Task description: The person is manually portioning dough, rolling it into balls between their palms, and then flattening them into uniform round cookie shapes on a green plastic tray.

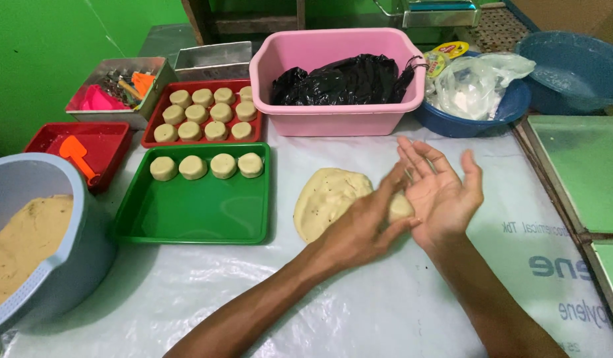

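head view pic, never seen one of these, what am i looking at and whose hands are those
The one picture comes from a camera worn on a person's head, looking down, so the two bare arms reaching in from the bottom are that person's own. No machine is involved. The left hand and right hand are pressed together around a small dough piece, the right palm open beneath it. Just behind them a big dough lump lies on the plastic-covered table. To the left, a green tray holds four shaped dough rounds, and a red tray behind it holds many more. A grey tub at the far left holds more dough. At the back stand a pink basin with a black bag inside and a blue bowl with clear bags.
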